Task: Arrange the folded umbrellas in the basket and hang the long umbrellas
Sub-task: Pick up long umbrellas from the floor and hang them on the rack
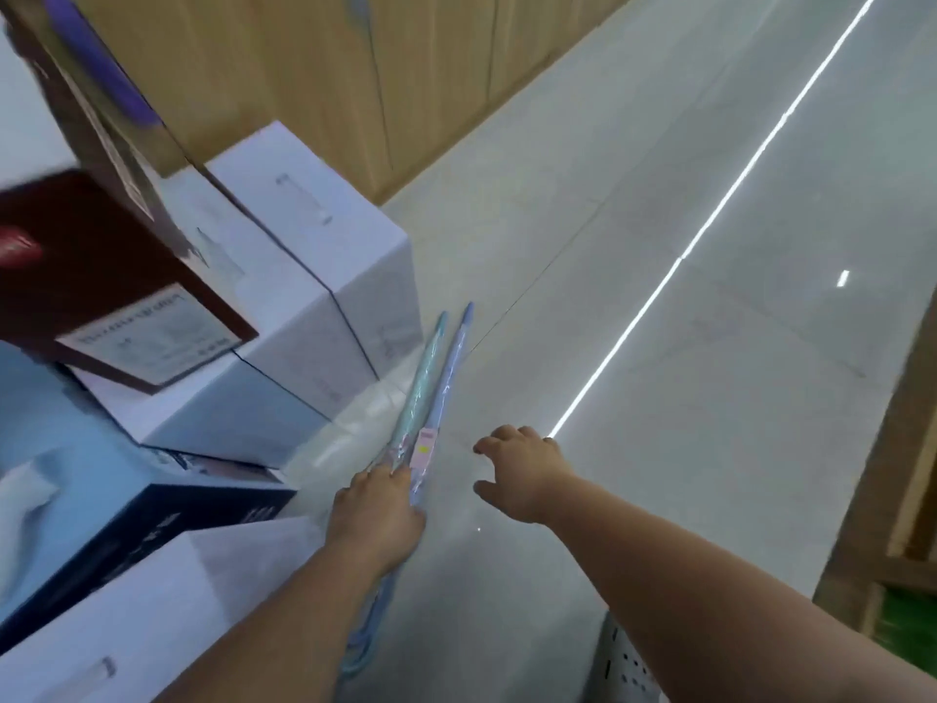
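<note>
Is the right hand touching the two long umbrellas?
Apart. The head view shows bare floor between the right hand and the long umbrellas; only the left hand holds them.

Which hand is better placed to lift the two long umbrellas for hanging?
Probably left. The left hand grips both long umbrellas near their handle end, while the right hand hovers beside them, open and holding nothing.

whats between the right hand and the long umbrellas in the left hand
Only bare grey floor, as the head view shows: nothing lies between the right hand and the long umbrellas that the left hand grips.
</note>
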### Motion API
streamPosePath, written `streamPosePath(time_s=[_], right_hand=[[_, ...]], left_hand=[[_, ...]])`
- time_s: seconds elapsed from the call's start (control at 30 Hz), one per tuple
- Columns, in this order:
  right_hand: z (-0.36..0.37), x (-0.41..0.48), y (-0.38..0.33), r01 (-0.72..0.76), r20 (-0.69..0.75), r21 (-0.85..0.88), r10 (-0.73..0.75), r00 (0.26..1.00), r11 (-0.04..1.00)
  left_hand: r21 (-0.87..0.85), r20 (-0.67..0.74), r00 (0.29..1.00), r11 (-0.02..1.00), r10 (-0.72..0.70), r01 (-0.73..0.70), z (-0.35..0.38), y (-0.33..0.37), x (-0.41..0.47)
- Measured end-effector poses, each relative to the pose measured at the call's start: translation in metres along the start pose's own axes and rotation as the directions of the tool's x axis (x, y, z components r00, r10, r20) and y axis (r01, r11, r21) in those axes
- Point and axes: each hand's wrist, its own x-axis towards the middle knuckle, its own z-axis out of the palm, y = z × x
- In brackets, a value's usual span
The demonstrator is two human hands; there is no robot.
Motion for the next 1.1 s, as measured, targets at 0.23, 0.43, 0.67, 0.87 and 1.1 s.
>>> streamPosePath(time_s=[0.23,0.43,0.67,0.87,1.1], right_hand=[[0.125,0.121,0.021,0.123,0.052,-0.015,-0.122,0.991,0.992],[0.192,0.200,0.020,0.281,0.076,-0.205,-0.271,0.960,0.938],[0.226,0.249,0.008,0.414,0.127,-0.466,-0.404,0.906,0.782],[0.232,0.256,0.009,0.404,0.043,-0.614,-0.482,0.875,0.678],[0.236,0.248,0.048,0.395,0.110,-0.605,-0.418,0.902,0.692]], left_hand=[[-0.069,0.021,0.998,0.996,-0.062,0.063,0.140,-0.033,0.100],[-0.076,0.056,0.991,0.990,-0.118,0.122,0.227,-0.064,0.151],[-0.226,-0.056,0.981,0.960,-0.184,0.167,0.292,-0.084,0.161],[-0.228,-0.085,0.977,0.959,-0.194,0.170,0.298,-0.081,0.163],[-0.094,-0.048,0.991,0.988,-0.125,0.120,0.316,-0.069,0.165]])
